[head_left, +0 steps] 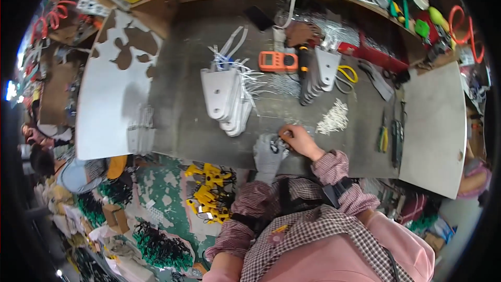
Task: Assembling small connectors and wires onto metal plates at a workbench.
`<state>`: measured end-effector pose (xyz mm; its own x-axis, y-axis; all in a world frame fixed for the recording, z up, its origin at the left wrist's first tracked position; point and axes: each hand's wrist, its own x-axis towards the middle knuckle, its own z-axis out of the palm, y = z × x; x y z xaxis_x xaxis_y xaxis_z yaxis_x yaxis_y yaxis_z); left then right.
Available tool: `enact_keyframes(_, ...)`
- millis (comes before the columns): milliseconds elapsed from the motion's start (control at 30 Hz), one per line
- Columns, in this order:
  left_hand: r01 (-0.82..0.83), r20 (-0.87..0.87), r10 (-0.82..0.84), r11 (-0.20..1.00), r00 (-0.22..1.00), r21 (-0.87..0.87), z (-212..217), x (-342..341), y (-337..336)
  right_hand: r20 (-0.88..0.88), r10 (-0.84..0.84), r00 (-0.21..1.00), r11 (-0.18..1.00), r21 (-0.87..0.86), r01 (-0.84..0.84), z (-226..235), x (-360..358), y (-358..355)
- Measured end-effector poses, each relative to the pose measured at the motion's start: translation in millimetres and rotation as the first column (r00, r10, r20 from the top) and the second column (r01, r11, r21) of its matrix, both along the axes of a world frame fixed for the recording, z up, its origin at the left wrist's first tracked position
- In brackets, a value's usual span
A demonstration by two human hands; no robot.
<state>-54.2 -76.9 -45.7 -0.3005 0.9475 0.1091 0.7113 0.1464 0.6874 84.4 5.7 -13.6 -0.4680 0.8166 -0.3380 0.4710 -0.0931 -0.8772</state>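
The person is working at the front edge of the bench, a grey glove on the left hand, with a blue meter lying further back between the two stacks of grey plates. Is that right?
Not quite: the meter is orange, not blue. The head view shows it further back between the two stacks of grey plates, while the gloved left hand and bare right hand work at the bench's front edge.

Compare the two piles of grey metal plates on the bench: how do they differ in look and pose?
The left pile of plates is fanned out flat and overlapping, pale faces up; the right pile of plates stands more on edge, packed tight, showing dark edges. White ties lie tangled across the left pile; the right pile has a yellow-handled tool beside it. Both hold similar rounded grey plates with holes.
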Motion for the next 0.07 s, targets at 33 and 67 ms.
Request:
enact_keyframes(33, 0.020, 0.025, -0.020, 1.000, 0.999, -0.009, -3, 2, 0, -0.020, -0.048, 0.999, 0.996, -0.081, 0.046, -2, 4, -2)
enact_keyframes(67, 0.035, -0.023, -0.035, 0.999, 0.999, -0.023, -9, 8, -1, 0.005, -0.067, 0.998, 0.994, -0.090, 0.067, -5, 20, -5)
